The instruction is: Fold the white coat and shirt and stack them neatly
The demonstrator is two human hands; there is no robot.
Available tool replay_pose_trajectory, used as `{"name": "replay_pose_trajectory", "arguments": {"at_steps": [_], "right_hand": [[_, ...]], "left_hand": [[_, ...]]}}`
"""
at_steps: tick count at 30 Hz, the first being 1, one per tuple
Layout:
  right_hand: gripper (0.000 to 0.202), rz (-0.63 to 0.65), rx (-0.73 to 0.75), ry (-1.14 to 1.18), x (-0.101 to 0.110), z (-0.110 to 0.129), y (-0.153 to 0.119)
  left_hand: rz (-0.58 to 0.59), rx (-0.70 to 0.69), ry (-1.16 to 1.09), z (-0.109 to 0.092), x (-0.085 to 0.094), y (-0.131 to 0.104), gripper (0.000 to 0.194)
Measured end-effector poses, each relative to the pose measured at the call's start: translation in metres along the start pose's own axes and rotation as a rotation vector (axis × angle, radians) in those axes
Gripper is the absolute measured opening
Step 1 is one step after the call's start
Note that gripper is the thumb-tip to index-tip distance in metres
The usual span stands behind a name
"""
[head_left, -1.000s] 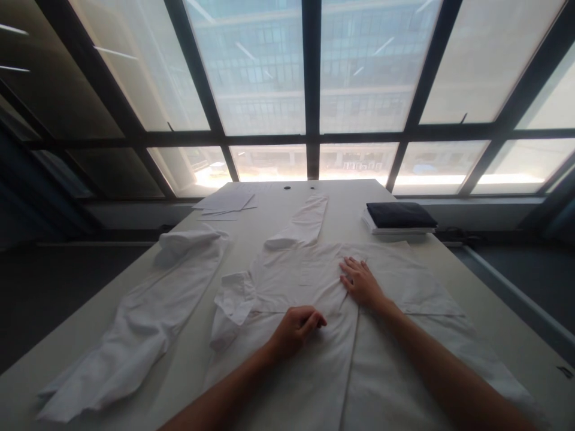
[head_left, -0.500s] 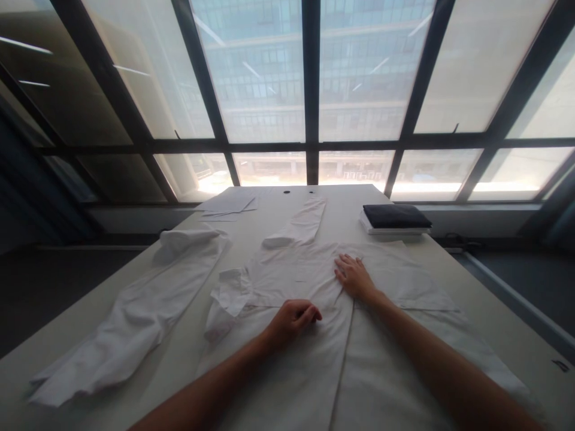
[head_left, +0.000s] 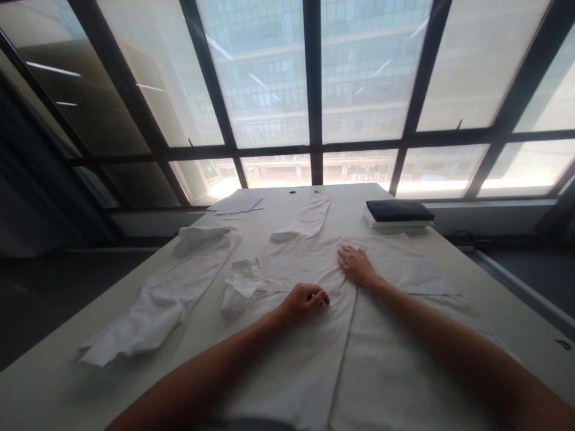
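Left of frame: long, rumpled white cloth piece [head_left: 164,296]. Lower centre: spread white fabric garment [head_left: 305,368]; above it, left hand [head_left: 304,302], fingers curled, grip undeterminable; right hand [head_left: 354,264] flat upon it, fingers extended.

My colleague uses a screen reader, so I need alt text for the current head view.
A right hand rests palm down on a white garment spread across a table, with the left hand loosely curled over it. Rumpled white cloth lies to the left; papers and a folded dark cloth sit farther back, before large windows.
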State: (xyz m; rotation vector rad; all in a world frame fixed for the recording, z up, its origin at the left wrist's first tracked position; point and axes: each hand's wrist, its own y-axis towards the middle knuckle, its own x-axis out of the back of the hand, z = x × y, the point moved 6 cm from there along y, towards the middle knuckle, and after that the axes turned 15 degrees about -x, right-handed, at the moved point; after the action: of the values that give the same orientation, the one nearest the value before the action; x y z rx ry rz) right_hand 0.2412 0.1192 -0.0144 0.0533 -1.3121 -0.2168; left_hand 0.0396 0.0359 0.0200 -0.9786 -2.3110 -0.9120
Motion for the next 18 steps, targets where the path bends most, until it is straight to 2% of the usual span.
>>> {"name": "replay_pose_trajectory", "arguments": {"at_steps": [4,6,8,12,18], "right_hand": [[0.048,-0.007,0.032,-0.006,0.001,0.0,-0.001],[0.048,-0.01,0.048,-0.01,0.003,0.0,-0.001],[0.047,-0.014,0.058,-0.019,0.004,0.0,-0.001],[0.047,-0.014,0.064,-0.022,0.007,0.0,-0.001],[0.047,-0.022,0.092,-0.008,0.006,-0.003,0.0]], "left_hand": [[0.034,-0.137,0.072,-0.01,-0.002,0.002,0.042],[0.1,-0.224,0.153,-0.017,-0.006,0.003,0.038],[0.199,-0.272,0.245,-0.02,-0.013,0.002,0.045],[0.319,-0.285,0.353,-0.019,-0.021,0.0,0.055],[0.341,-0.277,0.365,-0.016,-0.023,0.0,0.055]]}}
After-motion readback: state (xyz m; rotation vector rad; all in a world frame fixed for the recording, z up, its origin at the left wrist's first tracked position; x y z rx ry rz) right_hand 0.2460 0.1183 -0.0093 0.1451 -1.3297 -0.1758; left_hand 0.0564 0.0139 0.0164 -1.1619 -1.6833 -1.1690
